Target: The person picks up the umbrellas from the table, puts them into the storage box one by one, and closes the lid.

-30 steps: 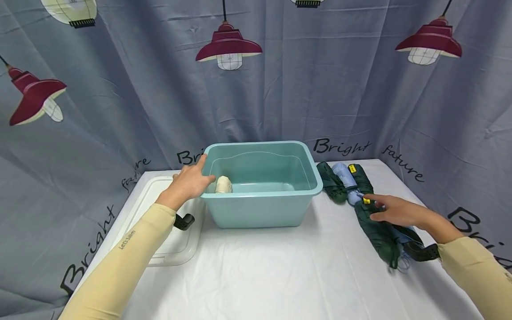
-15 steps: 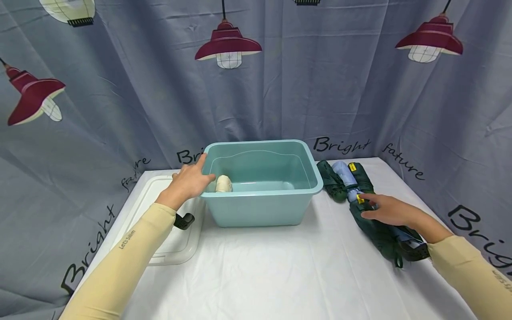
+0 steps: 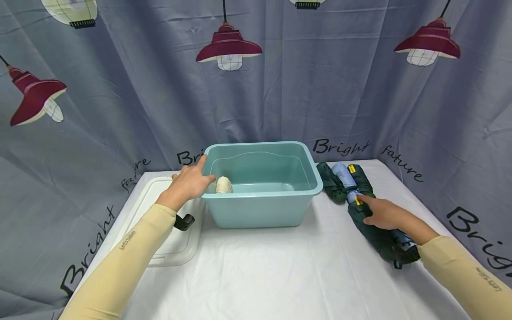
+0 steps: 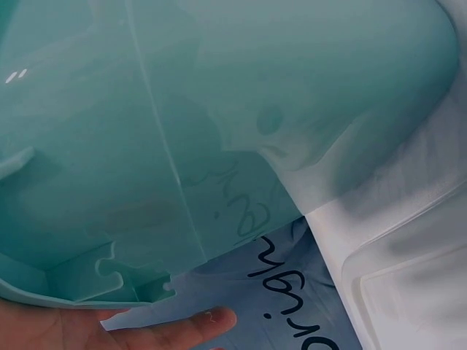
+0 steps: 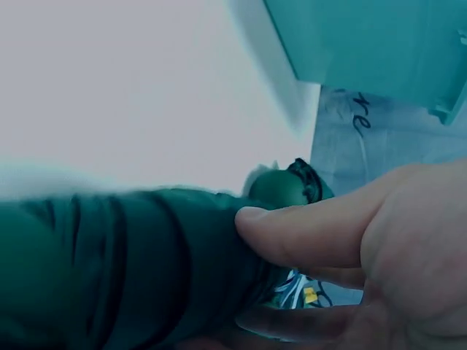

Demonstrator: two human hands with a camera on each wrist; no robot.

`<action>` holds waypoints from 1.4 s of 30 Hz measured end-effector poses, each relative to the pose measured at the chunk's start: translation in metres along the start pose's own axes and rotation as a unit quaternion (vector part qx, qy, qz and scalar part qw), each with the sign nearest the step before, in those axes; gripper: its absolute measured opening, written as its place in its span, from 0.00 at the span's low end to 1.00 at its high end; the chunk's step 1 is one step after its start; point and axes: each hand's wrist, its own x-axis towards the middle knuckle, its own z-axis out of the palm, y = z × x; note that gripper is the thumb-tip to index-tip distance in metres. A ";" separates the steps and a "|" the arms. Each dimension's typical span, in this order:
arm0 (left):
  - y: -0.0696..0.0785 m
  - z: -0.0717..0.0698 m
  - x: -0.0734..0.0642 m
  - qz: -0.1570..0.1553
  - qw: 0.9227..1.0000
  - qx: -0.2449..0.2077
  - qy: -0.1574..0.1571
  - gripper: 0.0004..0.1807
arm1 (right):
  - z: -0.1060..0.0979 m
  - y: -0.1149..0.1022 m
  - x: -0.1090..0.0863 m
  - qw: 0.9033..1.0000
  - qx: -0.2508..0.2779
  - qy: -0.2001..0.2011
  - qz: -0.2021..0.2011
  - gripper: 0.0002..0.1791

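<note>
A teal plastic storage box [image 3: 256,211] stands in the middle of the table. My left hand [image 3: 188,183] holds its left rim, the thumb over the edge and the index finger stretched along it. Inside, at the left, a cream rolled cloth bundle [image 3: 223,185] shows its rounded end. My right hand [image 3: 386,214] is on a dark green rolled fabric bundle [image 3: 370,231] at the right. In the right wrist view the thumb [image 5: 292,233] lies on one side of this bundle and the fingers go behind the other; their tips are hidden.
Beyond the right hand lie a light blue roll [image 3: 345,174] and dark green rolls [image 3: 330,181], some with yellow tags. A whitish lid [image 3: 172,249] lies flat left of the box, partly under the left arm. A grey-blue printed curtain [image 3: 276,102] hangs behind the table.
My right hand has moved left and closed in on the dark green bundle, which has shifted slightly left. The left hand and the box look the same.
</note>
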 end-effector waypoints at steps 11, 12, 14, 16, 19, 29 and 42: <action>0.003 0.000 -0.001 0.007 1.000 0.010 0.011 0.46 | 0.003 0.006 -0.001 1.000 0.009 0.008 0.016 0.53; 0.003 0.000 -0.001 0.006 1.000 0.010 0.010 0.46 | 0.003 0.006 -0.001 1.000 0.007 0.009 0.017 0.53; 0.003 0.000 0.000 0.006 1.000 0.010 0.008 0.46 | 0.004 0.007 0.000 1.000 0.005 0.010 0.019 0.54; 0.002 0.000 0.000 0.005 1.000 0.009 0.007 0.46 | 0.005 0.009 0.001 1.000 0.002 0.013 0.020 0.55; 0.002 0.001 0.000 0.003 1.000 0.007 0.005 0.46 | 0.009 0.011 0.004 1.000 0.000 0.021 0.022 0.57; 0.000 0.002 -0.001 0.000 1.000 0.004 0.002 0.46 | 0.022 0.011 0.008 0.999 -0.011 0.047 0.006 0.60; 0.002 0.003 -0.003 0.000 1.000 -0.003 0.005 0.45 | 0.025 0.010 0.005 0.999 -0.026 0.014 0.012 0.61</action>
